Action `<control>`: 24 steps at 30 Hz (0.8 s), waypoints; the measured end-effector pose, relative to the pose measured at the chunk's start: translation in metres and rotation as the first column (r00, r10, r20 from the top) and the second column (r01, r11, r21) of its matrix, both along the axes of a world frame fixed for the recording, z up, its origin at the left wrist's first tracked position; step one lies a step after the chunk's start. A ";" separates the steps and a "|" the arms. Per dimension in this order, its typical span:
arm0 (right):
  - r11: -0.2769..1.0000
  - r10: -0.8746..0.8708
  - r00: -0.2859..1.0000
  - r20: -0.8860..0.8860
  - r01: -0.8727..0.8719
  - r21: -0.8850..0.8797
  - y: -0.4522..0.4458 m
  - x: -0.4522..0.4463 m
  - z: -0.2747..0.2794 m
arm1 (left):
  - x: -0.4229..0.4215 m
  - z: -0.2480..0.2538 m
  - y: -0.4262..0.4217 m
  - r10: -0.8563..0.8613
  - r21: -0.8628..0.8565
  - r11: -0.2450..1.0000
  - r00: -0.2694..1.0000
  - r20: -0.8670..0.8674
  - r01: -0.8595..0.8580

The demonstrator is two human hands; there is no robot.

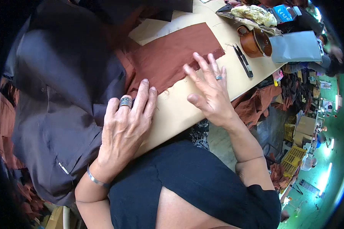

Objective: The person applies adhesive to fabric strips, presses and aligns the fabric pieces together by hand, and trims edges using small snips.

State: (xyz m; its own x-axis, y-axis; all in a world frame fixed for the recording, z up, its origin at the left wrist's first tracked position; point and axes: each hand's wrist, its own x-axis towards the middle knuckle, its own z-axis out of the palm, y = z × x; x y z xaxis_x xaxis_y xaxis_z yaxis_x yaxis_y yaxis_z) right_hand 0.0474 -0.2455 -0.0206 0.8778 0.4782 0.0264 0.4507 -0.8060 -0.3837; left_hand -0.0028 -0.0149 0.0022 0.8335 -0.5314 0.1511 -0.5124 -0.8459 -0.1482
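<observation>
Mug (256, 42) on tabletop (172, 114). Relative to mug: cloth (176, 53) left, two tools (244, 61) front-left, pouch (296, 48) just right, bottle (284, 13) behind, slightly right.

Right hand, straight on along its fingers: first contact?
The right hand would likely meet the rust-brown cloth first; its fingertips overlap it in view, though their height above it is unclear.

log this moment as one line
left hand: fingers on rust cloth | right hand: spread at cloth edge | black tools: on table near mug
</observation>
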 end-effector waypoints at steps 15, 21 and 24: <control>0.941 0.105 0.908 0.406 0.041 -0.335 -0.002 0.011 -0.005 | 0.000 0.016 0.006 0.031 -0.177 0.983 0.992 -0.125 -0.053; 0.920 0.193 0.942 0.273 -0.076 -0.385 0.017 -0.007 0.001 | -0.004 0.015 0.007 0.072 -0.087 0.993 0.994 -0.083 -0.079; 0.930 0.194 0.952 0.236 -0.102 -0.354 0.027 -0.013 -0.002 | -0.004 0.016 0.006 0.076 -0.078 0.993 0.993 -0.087 -0.083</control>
